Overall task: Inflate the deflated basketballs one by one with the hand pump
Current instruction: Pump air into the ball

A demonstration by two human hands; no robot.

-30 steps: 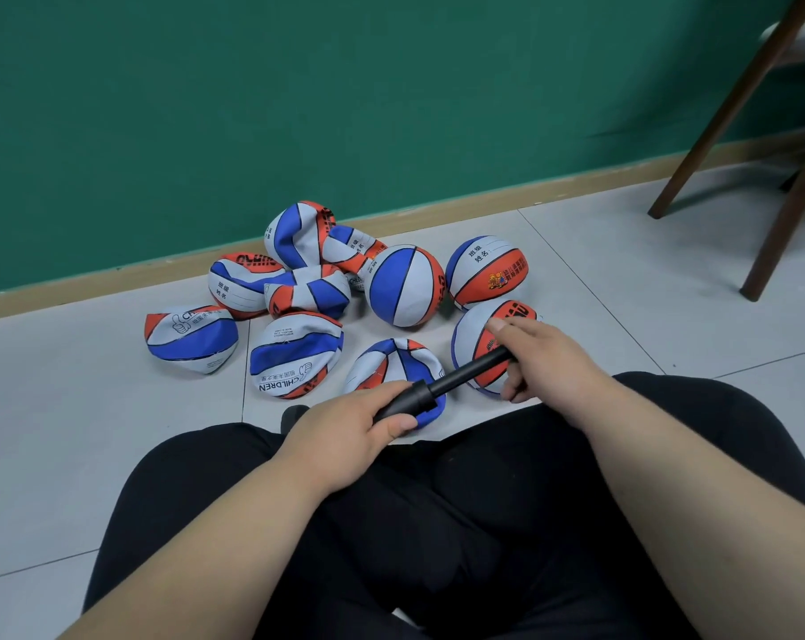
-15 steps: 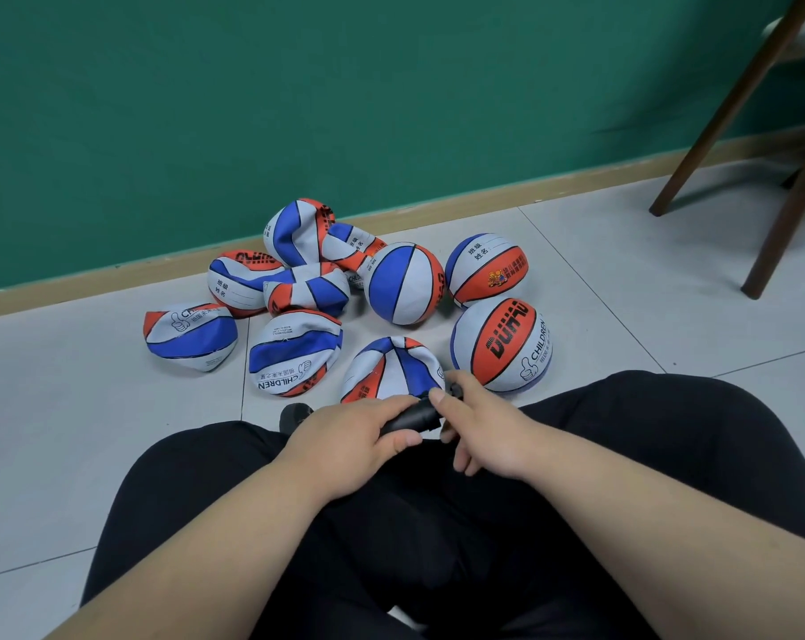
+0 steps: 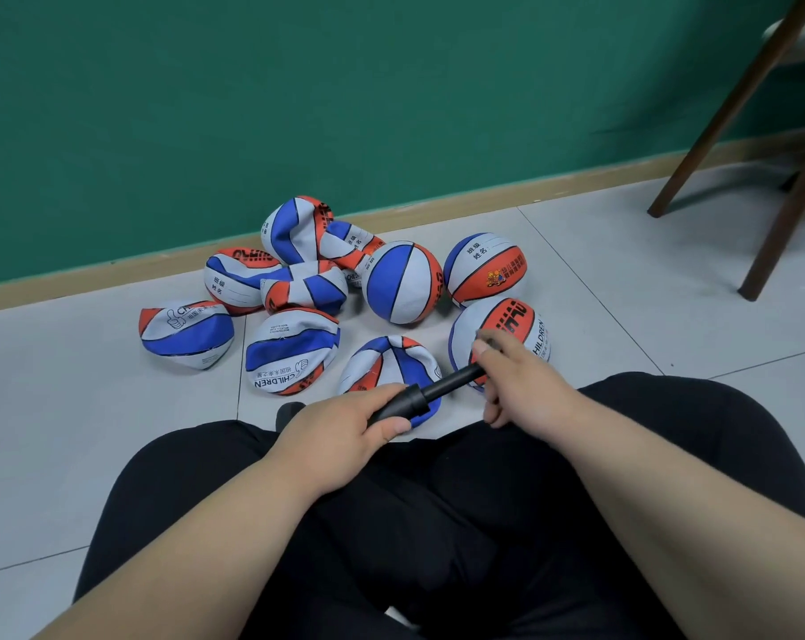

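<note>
Head view: the right hand point(image 3: 516, 385) has drawn the handle of the hand pump point(image 3: 407, 401) out again, so the thin black rod point(image 3: 456, 380) shows between the hands, where half a second ago they were pressed together (one full stroke, in and out). The left hand point(image 3: 345, 422) keeps its grip clenched round the pump barrel over the lap; the right grip grasps the handle end. Pumping looks well under way, though the ball on the needle is hidden. On the floor point(image 3: 91, 431) beyond the knees lie the basketballs point(image 3: 294, 348), three round, the rest slack and waiting.
</note>
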